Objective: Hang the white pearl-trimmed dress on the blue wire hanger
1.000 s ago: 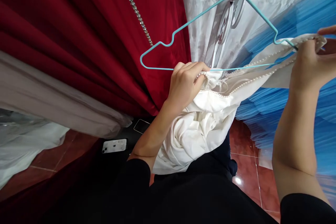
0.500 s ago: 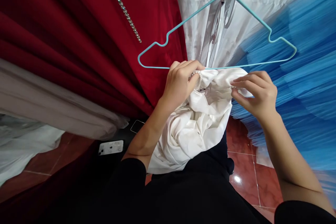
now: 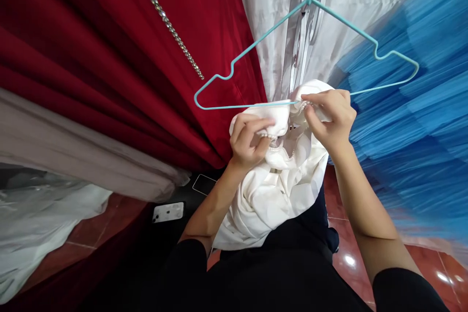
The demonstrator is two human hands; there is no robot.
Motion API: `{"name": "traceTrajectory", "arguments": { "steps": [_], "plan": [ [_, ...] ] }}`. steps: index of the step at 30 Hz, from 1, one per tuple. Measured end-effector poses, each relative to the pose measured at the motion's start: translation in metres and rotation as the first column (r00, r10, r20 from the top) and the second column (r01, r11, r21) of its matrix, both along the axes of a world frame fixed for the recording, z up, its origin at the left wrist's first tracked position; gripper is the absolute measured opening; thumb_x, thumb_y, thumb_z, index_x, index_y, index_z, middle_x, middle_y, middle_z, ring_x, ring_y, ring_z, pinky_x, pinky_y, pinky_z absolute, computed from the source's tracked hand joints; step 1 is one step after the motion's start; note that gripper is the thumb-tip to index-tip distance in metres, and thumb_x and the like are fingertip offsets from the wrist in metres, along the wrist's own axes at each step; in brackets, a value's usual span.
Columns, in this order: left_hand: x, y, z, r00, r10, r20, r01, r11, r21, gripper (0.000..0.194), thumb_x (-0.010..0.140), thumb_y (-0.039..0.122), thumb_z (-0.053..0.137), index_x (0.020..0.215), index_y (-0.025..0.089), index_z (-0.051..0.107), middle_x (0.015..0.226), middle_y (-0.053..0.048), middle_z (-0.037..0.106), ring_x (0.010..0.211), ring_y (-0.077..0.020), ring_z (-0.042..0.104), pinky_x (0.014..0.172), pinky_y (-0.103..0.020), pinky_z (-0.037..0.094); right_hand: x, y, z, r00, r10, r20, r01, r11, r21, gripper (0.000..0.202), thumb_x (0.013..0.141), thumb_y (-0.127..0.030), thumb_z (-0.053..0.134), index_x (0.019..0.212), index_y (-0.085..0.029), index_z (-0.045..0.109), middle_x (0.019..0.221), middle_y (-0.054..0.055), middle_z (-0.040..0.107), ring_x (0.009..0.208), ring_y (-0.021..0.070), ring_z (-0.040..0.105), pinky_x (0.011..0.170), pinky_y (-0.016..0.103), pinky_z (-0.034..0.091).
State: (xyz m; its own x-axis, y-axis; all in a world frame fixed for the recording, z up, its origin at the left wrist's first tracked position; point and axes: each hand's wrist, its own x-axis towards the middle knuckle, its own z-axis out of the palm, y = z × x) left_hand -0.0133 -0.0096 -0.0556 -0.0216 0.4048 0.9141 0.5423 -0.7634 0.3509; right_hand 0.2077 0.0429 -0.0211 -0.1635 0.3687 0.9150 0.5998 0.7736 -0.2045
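We hold the gown [image 3: 263, 195] by its neckline in both hands. Our left hand [image 3: 248, 141] is narrow, fingers curled and pinching the pearl trim [image 3: 269, 136]; our right hand [image 3: 331, 117] is closed too, thumb and fingers meeting on the edge opposite. Gripping the rim on two sides probably keeps the slippery cloth spread and its pearls in reach. Below our hands the gown falls in loose folds before our dark clothes; we cannot tell whether our lap bears any weight.

The hanger [image 3: 270, 30] stands upright above, its lower bar crossing the gown's top on our left and passing behind our right hand.

The gown's opening is the nearest thing to a container: inside it we see pale lining and a small dark mark, too small to read. Two phones, one white [image 3: 168, 212] towards the left edge, one pale-rimmed [image 3: 204, 184] towards the far edge, lie on a dark surface [image 3: 189, 201], perhaps put there to free our hands.
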Motion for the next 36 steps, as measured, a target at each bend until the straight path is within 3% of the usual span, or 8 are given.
{"name": "traceTrajectory", "arguments": {
  "steps": [3, 7, 14, 18, 22, 26, 33, 36],
  "plan": [
    [-0.030, -0.003, -0.018, 0.999, -0.035, 0.025, 0.039, 0.979, -0.201, 0.023, 0.090, 0.020, 0.061, 0.108, 0.021, 0.073, 0.087, 0.000, 0.072, 0.068, -0.0138, 0.064, 0.068, -0.026, 0.053, 0.001, -0.007, 0.005, 0.999, -0.016, 0.034, 0.016, 1.000, -0.009, 0.015, 0.096, -0.023, 0.062, 0.102, -0.027, 0.074, 0.082, -0.005, 0.071, 0.080, 0.0140, 0.068, 0.084, 0.037, 0.047],
    [-0.073, 0.010, -0.018, 0.921, 0.225, 0.319, -0.087, 0.915, -0.393, 0.016, 0.081, 0.015, 0.057, 0.090, 0.017, 0.069, 0.084, -0.001, 0.072, 0.076, -0.0149, 0.068, 0.071, -0.024, 0.054, 0.001, -0.007, 0.006, 0.998, -0.029, 0.054, 0.032, 0.998, -0.058, 0.015, 0.092, -0.021, 0.062, 0.099, -0.028, 0.074, 0.086, -0.004, 0.072, 0.081, 0.0146, 0.067, 0.086, 0.038, 0.047],
    [-0.111, 0.043, 0.038, 0.774, 0.378, 0.509, -0.291, 0.925, -0.245, 0.035, 0.072, -0.006, 0.046, 0.098, 0.012, 0.060, 0.096, -0.003, 0.063, 0.079, -0.0096, 0.059, 0.074, -0.022, 0.052, 0.001, -0.006, 0.005, 0.999, -0.021, 0.040, 0.022, 0.999, -0.031, 0.009, 0.088, -0.020, 0.063, 0.090, -0.025, 0.069, 0.083, -0.004, 0.070, 0.076, 0.0151, 0.065, 0.084, 0.039, 0.047],
    [-0.099, 0.046, 0.072, 0.857, 0.318, 0.406, -0.272, 0.947, -0.169, 0.042, 0.066, -0.010, 0.046, 0.100, 0.010, 0.059, 0.103, -0.001, 0.063, 0.056, -0.0025, 0.043, 0.054, -0.020, 0.033, 0.003, -0.011, 0.007, 0.997, -0.030, 0.075, 0.034, 0.998, -0.049, 0.008, 0.090, -0.021, 0.061, 0.091, -0.025, 0.068, 0.084, -0.004, 0.070, 0.078, 0.0153, 0.066, 0.088, 0.042, 0.049],
    [-0.074, 0.039, 0.091, 0.944, 0.253, 0.210, -0.215, 0.958, -0.189, 0.036, 0.067, -0.012, 0.051, 0.093, 0.007, 0.066, 0.076, 0.006, 0.057, 0.047, -0.0016, 0.034, 0.049, -0.022, 0.018, 0.006, -0.015, 0.009, 0.996, -0.033, 0.080, 0.035, 0.999, -0.021, 0.008, 0.091, -0.021, 0.063, 0.094, -0.026, 0.068, 0.087, -0.004, 0.070, 0.080, 0.0146, 0.066, 0.086, 0.040, 0.048],
    [-0.059, 0.035, 0.098, 0.959, 0.250, 0.135, -0.211, 0.945, -0.251, 0.040, 0.068, -0.016, 0.048, 0.091, 0.007, 0.073, 0.056, 0.011, 0.037, 0.045, -0.0033, 0.028, 0.050, -0.024, 0.016, 0.004, -0.017, 0.009, 0.996, -0.037, 0.080, 0.037, 0.999, 0.005, 0.010, 0.092, -0.020, 0.063, 0.097, -0.027, 0.068, 0.089, -0.005, 0.070, 0.081, 0.0141, 0.065, 0.085, 0.038, 0.045],
    [-0.048, 0.049, 0.100, 0.976, 0.188, 0.114, -0.164, 0.967, -0.193, 0.039, 0.070, -0.016, 0.054, 0.095, 0.010, 0.070, 0.060, 0.010, 0.038, 0.050, -0.0042, 0.032, 0.054, -0.021, 0.023, -0.002, -0.015, 0.003, 0.995, -0.068, 0.072, 0.069, 0.998, -0.012, 0.012, 0.092, -0.020, 0.061, 0.098, -0.027, 0.069, 0.090, -0.005, 0.072, 0.081, 0.0137, 0.066, 0.085, 0.038, 0.044],
    [-0.044, 0.049, 0.097, 0.991, 0.068, 0.113, -0.038, 0.969, -0.246, 0.042, 0.076, -0.015, 0.056, 0.105, 0.013, 0.068, 0.060, 0.009, 0.039, 0.053, -0.0065, 0.036, 0.057, -0.021, 0.032, 0.000, -0.016, 0.003, 0.989, -0.102, 0.110, 0.107, 0.994, -0.039, 0.012, 0.093, -0.021, 0.060, 0.099, -0.028, 0.069, 0.093, -0.004, 0.072, 0.084, 0.0149, 0.067, 0.088, 0.040, 0.045]
  ]
}}
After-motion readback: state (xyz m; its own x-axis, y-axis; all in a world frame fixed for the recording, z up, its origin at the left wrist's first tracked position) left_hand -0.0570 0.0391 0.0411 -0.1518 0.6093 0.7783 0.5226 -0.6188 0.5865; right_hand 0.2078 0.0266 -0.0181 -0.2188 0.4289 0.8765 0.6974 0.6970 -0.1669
